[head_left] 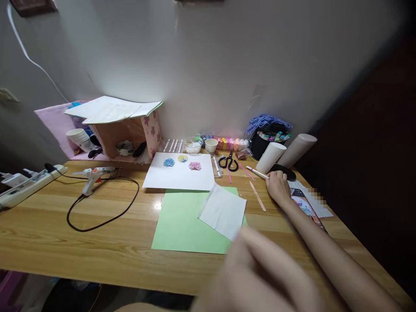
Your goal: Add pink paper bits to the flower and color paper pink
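Observation:
My right hand point(278, 187) reaches to the right side of the table, its fingers closed on the near end of a slim white pen point(257, 172). Close to the camera, my left hand point(260, 273) is large and smeared by motion, so its fingers cannot be read. Its tip overlaps the lower corner of a white napkin point(224, 210) in the picture; whether it touches the napkin I cannot tell. That napkin lies on a sheet of green paper point(177, 225). Behind it rests a white sheet point(159, 173) bearing blue, yellow and pink crumbly clusters point(195, 166).
A glue gun point(94, 175) with a looped black cord and a power strip point(29, 188) occupy the left. Black-handled scissors point(230, 162), a wooden stick point(258, 196) and a paper cup point(211, 145) stand centrally. A phone point(305, 206) lies beside my right forearm.

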`<state>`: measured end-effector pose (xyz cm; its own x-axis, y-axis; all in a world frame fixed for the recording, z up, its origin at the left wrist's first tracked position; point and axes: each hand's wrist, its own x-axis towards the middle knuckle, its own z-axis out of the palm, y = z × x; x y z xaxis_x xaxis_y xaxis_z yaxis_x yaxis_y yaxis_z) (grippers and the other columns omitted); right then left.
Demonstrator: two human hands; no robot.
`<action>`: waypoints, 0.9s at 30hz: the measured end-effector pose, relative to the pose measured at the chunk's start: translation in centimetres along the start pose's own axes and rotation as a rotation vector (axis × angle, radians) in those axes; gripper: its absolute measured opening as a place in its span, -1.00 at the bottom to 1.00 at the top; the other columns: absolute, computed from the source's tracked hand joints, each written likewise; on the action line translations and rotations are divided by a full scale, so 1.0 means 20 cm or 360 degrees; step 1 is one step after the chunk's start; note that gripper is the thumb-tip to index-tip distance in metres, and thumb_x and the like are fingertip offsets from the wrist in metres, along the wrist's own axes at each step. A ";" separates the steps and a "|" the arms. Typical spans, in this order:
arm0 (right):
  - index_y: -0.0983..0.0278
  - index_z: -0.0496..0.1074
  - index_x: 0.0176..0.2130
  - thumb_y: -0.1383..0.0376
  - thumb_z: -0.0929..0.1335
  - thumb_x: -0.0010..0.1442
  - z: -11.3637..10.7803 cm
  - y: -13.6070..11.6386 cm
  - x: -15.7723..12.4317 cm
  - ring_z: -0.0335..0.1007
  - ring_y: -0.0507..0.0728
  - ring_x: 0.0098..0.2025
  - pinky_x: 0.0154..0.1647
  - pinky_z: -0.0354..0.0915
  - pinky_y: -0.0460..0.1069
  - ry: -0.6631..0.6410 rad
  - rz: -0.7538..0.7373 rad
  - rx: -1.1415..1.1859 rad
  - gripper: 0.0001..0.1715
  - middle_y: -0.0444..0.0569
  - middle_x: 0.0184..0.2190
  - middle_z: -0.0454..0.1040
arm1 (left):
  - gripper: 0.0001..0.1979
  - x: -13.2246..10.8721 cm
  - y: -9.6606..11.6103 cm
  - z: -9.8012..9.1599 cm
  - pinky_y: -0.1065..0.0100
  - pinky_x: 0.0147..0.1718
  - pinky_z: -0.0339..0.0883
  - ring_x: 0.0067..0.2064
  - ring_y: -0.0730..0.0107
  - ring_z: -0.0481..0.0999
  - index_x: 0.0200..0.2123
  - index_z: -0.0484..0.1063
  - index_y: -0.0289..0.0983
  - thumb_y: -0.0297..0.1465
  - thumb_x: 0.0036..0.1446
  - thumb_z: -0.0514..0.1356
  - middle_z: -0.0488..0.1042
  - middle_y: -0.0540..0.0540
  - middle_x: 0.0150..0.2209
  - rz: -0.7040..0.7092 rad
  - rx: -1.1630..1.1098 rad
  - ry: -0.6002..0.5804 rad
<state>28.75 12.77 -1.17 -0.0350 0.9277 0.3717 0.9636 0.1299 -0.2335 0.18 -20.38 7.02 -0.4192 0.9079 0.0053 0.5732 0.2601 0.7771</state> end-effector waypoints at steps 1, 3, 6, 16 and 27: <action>0.45 0.39 -0.24 0.38 0.22 0.16 -0.03 -0.01 -0.02 0.24 0.39 -0.07 -0.11 0.18 0.20 0.0017 0.0005 0.0031 -0.78 0.37 -0.19 0.37 | -0.45 0.11 0.06 -0.01 0.20 -0.35 0.47 -0.15 0.28 0.48 -0.19 0.47 -0.11 0.08 0.22 -0.17 0.48 -0.13 -0.22 0.0251 -0.0043 -0.0159; 0.40 0.36 -0.21 0.35 0.19 0.21 -0.11 -0.05 -0.08 0.28 0.36 -0.08 -0.10 0.20 0.18 0.0030 0.0000 0.0113 -0.77 0.31 -0.20 0.41 | -0.50 0.33 0.13 -0.01 0.17 -0.18 0.44 -0.07 0.28 0.47 -0.18 0.49 -0.09 0.02 0.26 -0.15 0.51 -0.11 -0.15 0.0822 -0.0038 -0.0562; 0.25 0.31 -0.20 0.25 0.17 0.28 -0.21 -0.15 -0.23 0.39 0.20 -0.20 -0.18 0.28 0.04 -0.0066 -0.0089 0.0395 -0.80 0.06 -0.28 0.49 | -0.59 0.58 0.07 0.05 0.08 0.10 0.23 0.15 0.18 0.33 0.08 0.34 -0.16 -0.16 0.30 -0.07 0.35 -0.17 0.14 0.1400 0.0273 -0.0955; 0.24 0.33 -0.15 0.03 0.35 0.13 -0.07 -0.67 -0.41 0.20 0.03 -0.53 -0.48 0.15 -0.06 -0.0567 0.0198 0.2067 -0.60 -0.15 -0.53 0.36 | -0.41 0.70 -0.30 0.20 0.06 0.20 0.07 0.26 0.12 0.18 0.25 0.11 -0.28 -0.09 0.27 -0.06 0.14 -0.27 0.27 0.1691 0.0688 -0.0952; 0.17 0.41 -0.30 0.04 0.37 0.11 0.09 -0.63 -0.40 0.13 0.08 -0.52 -0.47 0.09 0.00 -0.0774 0.0569 0.2278 -0.73 -0.12 -0.58 0.26 | -0.54 0.62 -0.54 0.36 0.18 -0.31 0.37 -0.25 0.04 0.55 -0.14 0.46 -0.50 -0.20 0.12 0.05 0.57 -0.39 -0.22 0.2008 0.0695 0.0094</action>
<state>16.33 4.39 -2.77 -0.2196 0.9656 -0.1393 -0.0979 -0.1639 -0.9816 -6.04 -9.59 -5.84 0.5376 0.5907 0.6018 0.7605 -0.6479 -0.0434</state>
